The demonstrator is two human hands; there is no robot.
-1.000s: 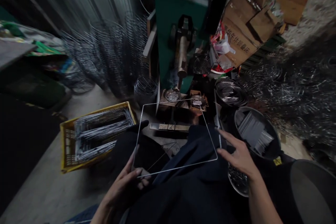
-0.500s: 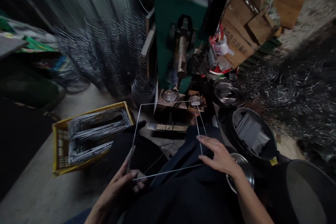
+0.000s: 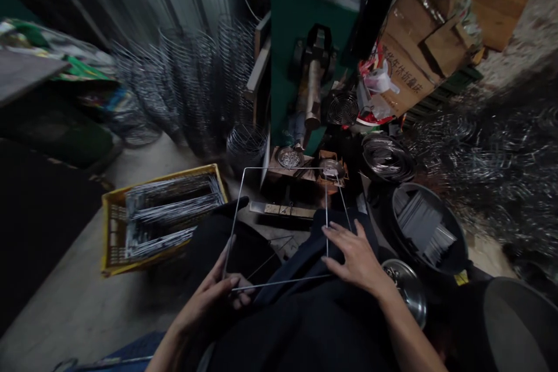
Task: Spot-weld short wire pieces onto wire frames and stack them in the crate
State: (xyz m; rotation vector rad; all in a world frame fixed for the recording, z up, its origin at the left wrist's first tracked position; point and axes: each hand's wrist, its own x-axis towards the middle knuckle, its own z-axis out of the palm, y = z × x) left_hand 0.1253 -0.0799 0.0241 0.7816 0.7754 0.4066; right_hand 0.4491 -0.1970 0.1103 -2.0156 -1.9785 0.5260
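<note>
A thin metal wire frame (image 3: 288, 282), bent into a rough rectangle, is held above my dark-clothed lap. My left hand (image 3: 220, 288) grips its near left corner, fingers curled round the wire. At the right side my right hand (image 3: 355, 258) has its thumb and fingertips on the wire, with the other fingers partly spread. The frame's far side passes in front of a dish of small metal bits (image 3: 290, 158) and a second dish (image 3: 332, 170) beneath the machine. A second length of wire runs close beside the frame's right side.
Ahead stands a green machine (image 3: 290, 23) with a metal arm (image 3: 313, 93). A yellow crate (image 3: 107, 232) of wire frames sits at left. On the right are a black tub of flat strips (image 3: 436, 256), a metal bowl (image 3: 414, 296) and heaped wire (image 3: 488, 145).
The view has turned slightly left, so the surroundings sit further right. Both hands keep hold of the wire frame, and the right hand's fingers have spread a little more.
</note>
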